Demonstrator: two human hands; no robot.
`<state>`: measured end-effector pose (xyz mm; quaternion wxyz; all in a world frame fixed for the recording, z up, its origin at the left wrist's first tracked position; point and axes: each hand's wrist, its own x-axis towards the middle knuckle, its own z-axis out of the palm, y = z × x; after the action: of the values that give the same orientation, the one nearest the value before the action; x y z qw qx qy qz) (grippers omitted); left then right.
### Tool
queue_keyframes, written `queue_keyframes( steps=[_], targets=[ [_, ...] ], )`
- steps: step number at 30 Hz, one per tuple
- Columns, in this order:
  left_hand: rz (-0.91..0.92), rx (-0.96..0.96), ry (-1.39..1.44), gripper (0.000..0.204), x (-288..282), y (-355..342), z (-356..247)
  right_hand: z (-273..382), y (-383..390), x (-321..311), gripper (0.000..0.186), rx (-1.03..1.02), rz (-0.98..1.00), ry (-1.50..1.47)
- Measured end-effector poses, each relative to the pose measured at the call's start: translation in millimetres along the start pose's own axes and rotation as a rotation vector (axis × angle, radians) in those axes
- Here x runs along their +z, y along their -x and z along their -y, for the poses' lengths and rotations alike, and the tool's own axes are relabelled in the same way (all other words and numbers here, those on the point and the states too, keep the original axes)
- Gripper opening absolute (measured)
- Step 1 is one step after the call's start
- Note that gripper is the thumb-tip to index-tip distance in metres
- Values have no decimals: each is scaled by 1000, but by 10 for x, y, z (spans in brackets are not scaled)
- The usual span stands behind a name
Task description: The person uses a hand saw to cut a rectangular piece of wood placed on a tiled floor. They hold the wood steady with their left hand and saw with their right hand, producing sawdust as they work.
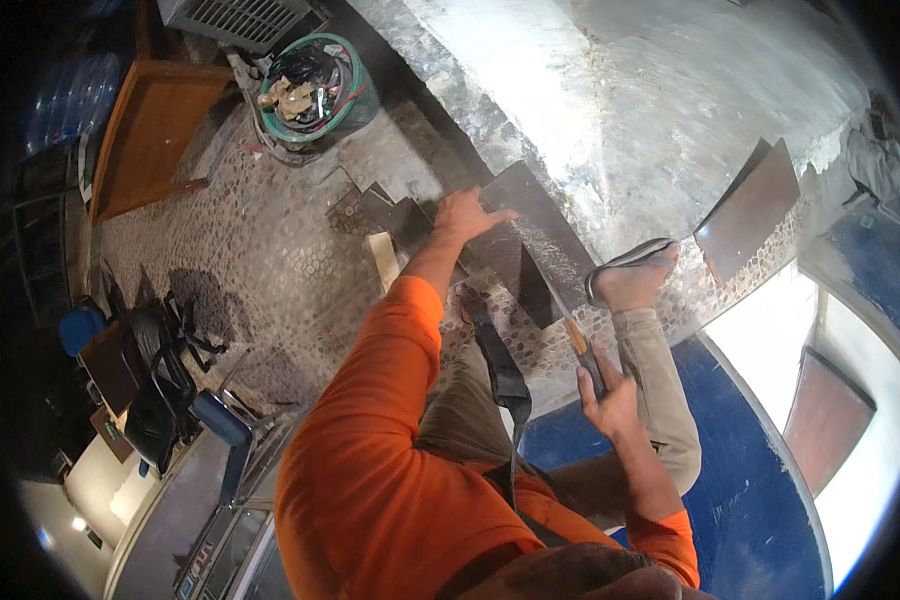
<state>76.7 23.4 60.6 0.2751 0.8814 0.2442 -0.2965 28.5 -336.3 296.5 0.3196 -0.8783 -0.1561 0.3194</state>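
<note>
My right hand [612,400] is closed round the handle of a handsaw [576,338], which has a yellowish-orange and dark grip. Its blade slants up and leftward over a dark brown board [540,215] with pale dust along its surface. My left hand [467,216] rests on the board's left side, thumb stretched out across the top; the other fingertips are hard to make out. A sandalled foot [635,278] of mine is by the board's right edge.
Dark offcuts [402,222] and a pale strip [383,262] lie left of the board. A green bin [358,105] of rubbish stands beyond, near a wooden table [155,135]. Brown panels [755,215] lean at right. Chairs [160,370] stand at left on the pebbled floor [300,260].
</note>
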Motion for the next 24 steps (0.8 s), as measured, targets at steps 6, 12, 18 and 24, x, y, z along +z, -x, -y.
queue_keyframes(
  steps=[6,12,18,24],
  targets=[
    [-11,-50,-17,124,19,-62,16,402,794,-874,51,215,105,35],
    [14,-69,-58,124,15,-77,-2,-488,-53,189,49,49,123,-42],
    [-26,-21,-36,122,10,-95,-94,-462,-69,369,51,-88,-94,-58],
    [-31,-63,-95,121,11,-61,-8,277,715,-810,50,337,132,-40]
  ],
)
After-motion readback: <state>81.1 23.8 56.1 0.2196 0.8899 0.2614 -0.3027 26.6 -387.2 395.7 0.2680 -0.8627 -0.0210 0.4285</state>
